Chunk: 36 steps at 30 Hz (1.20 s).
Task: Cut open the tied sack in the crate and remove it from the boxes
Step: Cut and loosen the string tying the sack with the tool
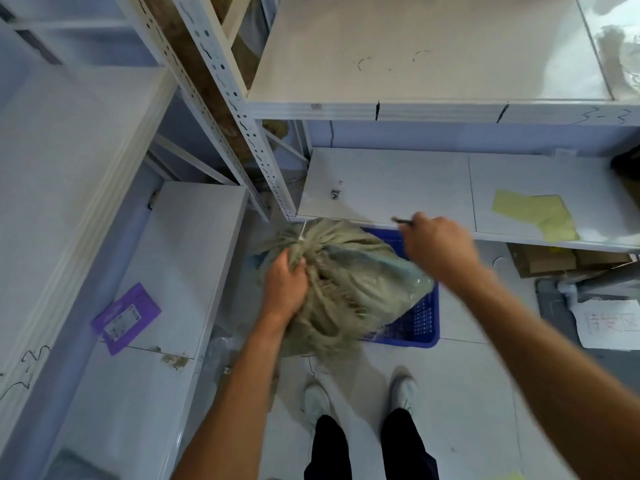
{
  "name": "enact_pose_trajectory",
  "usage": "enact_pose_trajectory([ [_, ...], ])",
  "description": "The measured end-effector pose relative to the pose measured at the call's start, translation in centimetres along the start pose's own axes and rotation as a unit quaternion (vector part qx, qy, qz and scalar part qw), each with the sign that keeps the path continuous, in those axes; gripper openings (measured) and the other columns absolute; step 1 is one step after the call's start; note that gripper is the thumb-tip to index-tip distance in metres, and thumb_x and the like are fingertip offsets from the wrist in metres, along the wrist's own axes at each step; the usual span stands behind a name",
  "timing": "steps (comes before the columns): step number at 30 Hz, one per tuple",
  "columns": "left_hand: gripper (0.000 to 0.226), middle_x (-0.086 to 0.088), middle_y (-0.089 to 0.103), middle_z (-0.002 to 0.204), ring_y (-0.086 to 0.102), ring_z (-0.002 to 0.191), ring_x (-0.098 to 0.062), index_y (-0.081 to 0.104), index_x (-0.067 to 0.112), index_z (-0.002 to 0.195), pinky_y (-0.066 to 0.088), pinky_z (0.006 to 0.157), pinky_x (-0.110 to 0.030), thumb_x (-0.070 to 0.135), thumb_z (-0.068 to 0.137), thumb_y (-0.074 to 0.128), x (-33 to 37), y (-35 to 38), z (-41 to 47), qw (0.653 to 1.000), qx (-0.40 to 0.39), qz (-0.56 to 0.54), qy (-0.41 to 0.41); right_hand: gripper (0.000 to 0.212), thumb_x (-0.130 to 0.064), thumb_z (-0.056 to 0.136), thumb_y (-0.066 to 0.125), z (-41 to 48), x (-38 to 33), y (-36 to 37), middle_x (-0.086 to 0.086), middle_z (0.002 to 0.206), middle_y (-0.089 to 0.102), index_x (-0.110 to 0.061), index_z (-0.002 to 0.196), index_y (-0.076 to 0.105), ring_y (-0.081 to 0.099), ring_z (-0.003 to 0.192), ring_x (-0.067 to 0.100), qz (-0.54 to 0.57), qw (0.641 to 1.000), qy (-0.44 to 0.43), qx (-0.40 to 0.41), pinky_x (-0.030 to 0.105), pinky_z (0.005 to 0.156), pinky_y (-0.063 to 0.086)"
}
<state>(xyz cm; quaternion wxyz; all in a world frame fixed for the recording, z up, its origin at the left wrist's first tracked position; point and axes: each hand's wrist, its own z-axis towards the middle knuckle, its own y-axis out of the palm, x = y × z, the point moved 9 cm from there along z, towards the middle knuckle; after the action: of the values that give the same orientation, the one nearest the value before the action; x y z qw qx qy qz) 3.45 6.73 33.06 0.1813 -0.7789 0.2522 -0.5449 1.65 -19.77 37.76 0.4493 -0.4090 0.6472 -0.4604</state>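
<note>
A grey-green woven sack (349, 285), tied at its neck with a white tie (302, 233), bulges out of a blue plastic crate (420, 323) on the floor. My left hand (284, 285) grips the bunched cloth just below the knot. My right hand (438, 242) hovers above the crate's far right side, closed around a thin dark tool (401, 221) whose tip points left. The boxes inside the sack are hidden, apart from a bluish shape under the cloth.
White metal shelving (381, 110) stands ahead and to the left. A low shelf board (388, 188) overhangs the crate, with yellow paper (535, 213) on it. A purple packet (126, 317) lies on the left shelf. Cardboard boxes (547, 259) sit at right. My shoes (360, 393) stand just behind the crate.
</note>
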Motion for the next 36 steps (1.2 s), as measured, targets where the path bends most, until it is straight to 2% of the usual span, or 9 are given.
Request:
enact_pose_trajectory([
  [3, 0.027, -0.009, 0.068, 0.117, 0.063, 0.112, -0.027, 0.065, 0.012, 0.125, 0.050, 0.102, -0.042, 0.018, 0.104, 0.051, -1.6, -2.3, 0.9, 1.000, -0.001, 0.023, -0.004, 0.042, -0.047, 0.103, 0.036, 1.0, 3.0, -1.1, 0.009, 0.077, 0.061, -0.012, 0.104, 0.059, 0.058, 0.065, 0.030, -0.034, 0.999, -0.017, 0.014, 0.038, 0.061, 0.049],
  [8, 0.030, -0.006, 0.068, 0.122, 0.061, 0.115, -0.025, 0.064, 0.017, 0.127, 0.047, 0.106, -0.045, 0.028, 0.103, 0.051, -0.5, -0.4, 1.4, 0.999, -0.029, 0.019, -0.003, 0.042, -0.052, 0.102, 0.032, -0.7, -3.7, 2.0, 0.003, 0.079, 0.063, -0.018, 0.102, 0.056, 0.061, 0.071, 0.027, 0.005, 0.996, -0.091, -0.024, 0.038, 0.064, 0.048],
  [14, 0.030, -0.006, 0.068, 0.121, 0.061, 0.114, -0.024, 0.064, 0.013, 0.128, 0.046, 0.104, -0.038, 0.026, 0.103, 0.052, -0.5, -1.2, 1.9, 0.999, -0.021, -0.025, -0.007, 0.044, -0.052, 0.103, 0.030, -0.2, -6.7, 2.9, 0.001, 0.078, 0.062, -0.016, 0.106, 0.055, 0.059, 0.068, 0.024, 0.065, 0.993, -0.098, -0.012, 0.038, 0.059, 0.046],
  [17, 0.028, -0.006, 0.069, 0.117, 0.063, 0.114, -0.026, 0.065, 0.014, 0.126, 0.047, 0.106, -0.043, 0.026, 0.104, 0.053, -0.8, -1.4, 2.0, 0.998, -0.026, -0.057, -0.018, 0.036, -0.047, 0.103, 0.037, 0.0, -7.3, 3.5, 0.003, 0.088, 0.064, -0.014, 0.104, 0.053, 0.058, 0.074, 0.025, 0.110, 0.989, -0.093, -0.022, 0.040, 0.063, 0.044],
  [22, 0.019, 0.002, 0.068, 0.106, 0.063, 0.105, -0.020, 0.067, 0.021, 0.117, 0.048, 0.096, -0.032, 0.024, 0.103, 0.054, -0.9, -1.0, 2.3, 0.995, -0.026, -0.088, -0.031, 0.024, -0.033, 0.102, 0.045, 0.5, -7.8, 4.6, 0.005, 0.093, 0.063, -0.013, 0.100, 0.058, 0.058, 0.078, 0.026, 0.200, 0.975, -0.089, -0.028, 0.038, 0.067, 0.045],
  [26, 0.026, -0.003, 0.071, 0.114, 0.065, 0.108, -0.023, 0.069, 0.014, 0.122, 0.049, 0.103, -0.039, 0.025, 0.102, 0.057, -0.8, -0.2, 2.2, 0.990, -0.021, -0.126, -0.060, 0.034, -0.039, 0.105, 0.035, 0.4, -7.5, 4.6, 0.000, 0.068, 0.058, -0.016, 0.096, 0.058, 0.053, 0.058, 0.023, 0.332, 0.941, -0.042, -0.039, 0.038, 0.055, 0.042],
  [30, 0.027, -0.005, 0.072, 0.112, 0.067, 0.105, -0.022, 0.068, 0.009, 0.123, 0.053, 0.096, -0.036, 0.020, 0.102, 0.056, -0.2, 1.2, 1.5, 0.983, -0.039, -0.162, -0.071, 0.033, -0.041, 0.104, 0.038, 0.1, -7.6, 6.0, -0.002, 0.071, 0.056, -0.016, 0.101, 0.060, 0.046, 0.058, 0.013, 0.451, 0.888, 0.033, -0.090, 0.032, 0.055, 0.036],
  [33, 0.017, 0.001, 0.072, 0.105, 0.067, 0.100, -0.020, 0.070, 0.021, 0.109, 0.051, 0.091, -0.032, 0.027, 0.099, 0.058, 0.0, 1.9, 1.2, 0.986, -0.039, -0.148, -0.070, 0.027, -0.035, 0.103, 0.044, -0.3, -8.0, 6.9, 0.000, 0.072, 0.052, -0.014, 0.104, 0.060, 0.044, 0.059, 0.013, 0.519, 0.844, 0.071, -0.116, 0.034, 0.055, 0.035],
  [36, 0.021, 0.001, 0.075, 0.106, 0.069, 0.104, -0.024, 0.071, 0.031, 0.096, 0.052, 0.101, -0.047, 0.044, 0.085, 0.059, -0.8, 2.6, 1.6, 0.986, -0.041, -0.148, -0.071, 0.024, -0.028, 0.104, 0.044, -0.7, -8.6, 7.1, 0.000, 0.074, 0.051, -0.011, 0.109, 0.061, 0.046, 0.063, 0.013, 0.540, 0.828, 0.077, -0.133, 0.033, 0.060, 0.037],
])
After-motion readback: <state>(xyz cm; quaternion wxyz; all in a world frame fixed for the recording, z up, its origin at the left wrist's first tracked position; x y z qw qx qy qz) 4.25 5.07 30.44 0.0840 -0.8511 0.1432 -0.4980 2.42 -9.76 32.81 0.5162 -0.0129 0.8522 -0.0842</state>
